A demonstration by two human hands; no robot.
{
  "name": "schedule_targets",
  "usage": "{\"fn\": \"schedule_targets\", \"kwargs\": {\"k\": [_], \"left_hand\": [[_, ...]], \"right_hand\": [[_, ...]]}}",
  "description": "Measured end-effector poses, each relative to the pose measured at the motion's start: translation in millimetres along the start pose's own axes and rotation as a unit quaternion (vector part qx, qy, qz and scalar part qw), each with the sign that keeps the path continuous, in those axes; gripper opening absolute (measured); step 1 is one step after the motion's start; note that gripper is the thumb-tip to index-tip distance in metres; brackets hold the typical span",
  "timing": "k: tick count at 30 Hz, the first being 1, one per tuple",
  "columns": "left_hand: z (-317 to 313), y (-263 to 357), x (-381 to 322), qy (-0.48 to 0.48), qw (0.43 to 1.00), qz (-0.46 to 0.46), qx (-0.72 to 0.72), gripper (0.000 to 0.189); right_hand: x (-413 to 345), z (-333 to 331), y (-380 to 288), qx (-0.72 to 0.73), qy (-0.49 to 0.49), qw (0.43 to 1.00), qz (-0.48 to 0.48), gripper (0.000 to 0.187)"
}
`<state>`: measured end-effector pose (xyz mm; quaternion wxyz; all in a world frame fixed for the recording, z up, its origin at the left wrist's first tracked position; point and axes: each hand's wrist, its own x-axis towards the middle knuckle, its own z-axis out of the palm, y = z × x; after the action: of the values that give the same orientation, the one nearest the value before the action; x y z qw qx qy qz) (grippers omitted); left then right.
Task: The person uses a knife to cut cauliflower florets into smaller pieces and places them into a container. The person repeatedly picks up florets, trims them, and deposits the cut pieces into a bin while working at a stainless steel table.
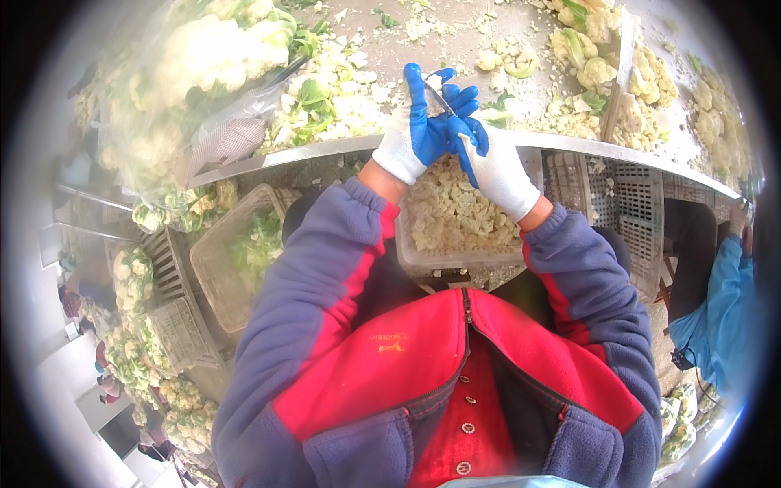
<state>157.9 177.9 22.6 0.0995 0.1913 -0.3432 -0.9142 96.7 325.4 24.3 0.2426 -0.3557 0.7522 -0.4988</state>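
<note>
Both hands wear white knit gloves with blue coated palms and meet above the metal table's near edge. My left hand (421, 137) is cupped, thumb raised, around a small white cauliflower piece (434, 83) partly hidden by fingers and blade. In my right hand (491, 161) is a small knife (440, 99), its blade lying across the left palm against the piece. Below the hands, a plastic crate (460, 259) holds many cut cauliflower florets (457, 213).
Trimmings and leaves (332, 100) cover the table left of my hands. Large cauliflower heads (213, 55) are piled behind clear plastic at left. A divider (617, 79) stands among florets at right. Crates (201, 244) flank my legs; a person in blue (723, 311) sits at right.
</note>
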Motion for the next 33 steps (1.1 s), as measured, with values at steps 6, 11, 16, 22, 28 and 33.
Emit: {"fn": "schedule_targets", "kwargs": {"k": [6,11,16,22,28,33], "left_hand": [[-11.6,-7.6,3.4,-0.025,0.998,-0.012,-0.055,0.071],[-17.3,-15.3,5.7,-0.05,0.994,0.008,-0.094,0.054],[-9.6,-22.3,-0.2,-0.075,0.989,0.036,-0.12,0.044],[15.7,-33.3,-26.9,-0.01,0.988,0.035,-0.147,0.04],[42.9,-45.0,-45.4,0.017,0.992,0.07,-0.101,0.037],[51.3,-44.9,-53.2,0.017,0.992,0.035,-0.122,0.04]], "right_hand": [[-8.2,10.8,-0.1,-0.06,0.027,0.998,-0.021,0.024],[-5.5,4.1,3.8,-0.049,0.016,0.997,-0.053,0.026],[-14.9,-10.2,-5.8,-0.01,-0.026,1.0,-0.002,0.027],[-31.8,-34.9,-18.4,0.162,-0.164,0.964,0.135,0.028],[-56.7,-32.7,-13.5,-0.144,-0.001,0.986,-0.09,0.034],[-66.3,-40.8,-13.4,-0.125,0.018,0.979,-0.158,0.028]]}}
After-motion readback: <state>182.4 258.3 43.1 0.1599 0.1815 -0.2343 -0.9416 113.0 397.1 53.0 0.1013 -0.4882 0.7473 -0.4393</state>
